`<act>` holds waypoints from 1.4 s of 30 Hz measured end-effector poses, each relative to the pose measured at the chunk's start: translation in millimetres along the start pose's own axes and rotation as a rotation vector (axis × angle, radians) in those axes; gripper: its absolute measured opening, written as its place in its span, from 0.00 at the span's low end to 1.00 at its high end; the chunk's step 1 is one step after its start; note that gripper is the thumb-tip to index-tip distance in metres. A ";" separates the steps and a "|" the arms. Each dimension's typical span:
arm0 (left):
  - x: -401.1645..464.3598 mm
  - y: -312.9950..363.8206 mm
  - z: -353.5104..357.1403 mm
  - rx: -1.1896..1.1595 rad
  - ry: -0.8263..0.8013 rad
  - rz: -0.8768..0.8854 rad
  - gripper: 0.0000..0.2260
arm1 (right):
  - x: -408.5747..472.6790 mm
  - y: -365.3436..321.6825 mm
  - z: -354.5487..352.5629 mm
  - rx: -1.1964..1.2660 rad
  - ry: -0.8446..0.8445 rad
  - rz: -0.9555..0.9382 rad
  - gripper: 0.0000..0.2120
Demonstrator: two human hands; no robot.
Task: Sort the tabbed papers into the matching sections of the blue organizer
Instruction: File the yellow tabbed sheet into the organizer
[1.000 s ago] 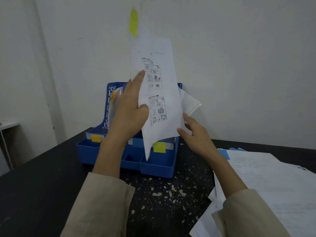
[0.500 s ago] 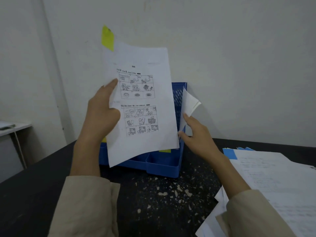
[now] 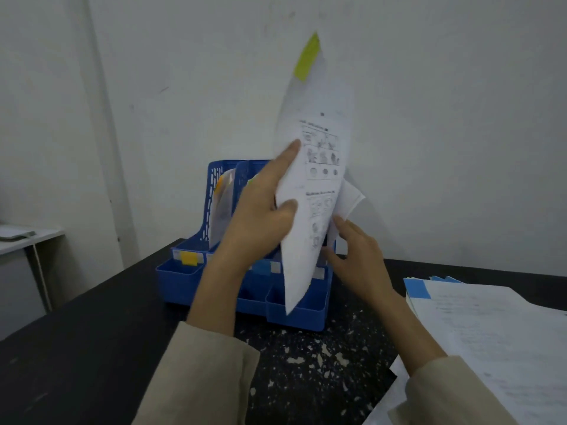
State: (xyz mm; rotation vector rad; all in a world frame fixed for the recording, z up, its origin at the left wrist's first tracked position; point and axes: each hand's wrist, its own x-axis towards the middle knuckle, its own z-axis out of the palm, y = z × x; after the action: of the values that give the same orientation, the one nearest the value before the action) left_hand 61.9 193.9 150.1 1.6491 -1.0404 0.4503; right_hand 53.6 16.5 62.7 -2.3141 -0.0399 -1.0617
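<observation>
Now filing. My left hand (image 3: 264, 207) grips the sheet (image 3: 316, 185) with the yellow tab (image 3: 306, 56), upright above the blue organizer (image 3: 184, 280). My right hand (image 3: 359, 259) holds back papers (image 3: 349, 197) in the rightmost section, fingers loosely bent. Next, I judge: lower the sheet's bottom corner into that opened slot, if yellow belongs there.

We have one view only, from a camera worn on our head. It faces forward and slightly down across the black table (image 3: 92, 348) toward the white wall (image 3: 445, 133), sitting close above our forearms, with the blue organizer (image 3: 190, 280) near centre.
</observation>
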 end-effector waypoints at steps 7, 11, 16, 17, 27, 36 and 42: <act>32.6 -13.4 55.4 0.043 0.112 0.043 0.35 | 2.4 1.0 -2.8 0.043 0.005 0.031 0.27; 57.9 -35.2 71.3 0.110 0.208 0.124 0.34 | 2.2 1.7 -6.0 0.081 -0.016 0.039 0.28; 57.6 -71.5 92.6 0.174 -0.043 0.227 0.32 | 3.8 0.1 -10.1 0.094 -0.032 0.051 0.28; 54.6 -81.4 94.7 0.198 -0.111 0.209 0.31 | 3.4 -0.9 -10.8 0.103 -0.024 0.035 0.26; 14.0 -129.5 85.3 0.308 -0.250 -0.009 0.22 | 2.6 1.0 -16.1 0.145 -0.071 0.107 0.27; 23.6 -116.4 74.1 0.667 -0.179 0.144 0.22 | 2.3 0.2 -16.3 0.125 -0.077 0.111 0.27; 31.4 -104.6 71.3 0.931 -0.255 0.131 0.26 | 2.4 1.2 -16.5 0.123 -0.071 0.107 0.28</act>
State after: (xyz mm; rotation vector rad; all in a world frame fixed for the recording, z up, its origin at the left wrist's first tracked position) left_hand 149.0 119.6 87.6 2.5111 -1.2169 0.9224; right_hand 44.3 6.3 72.2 -2.2165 -0.0090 -0.8986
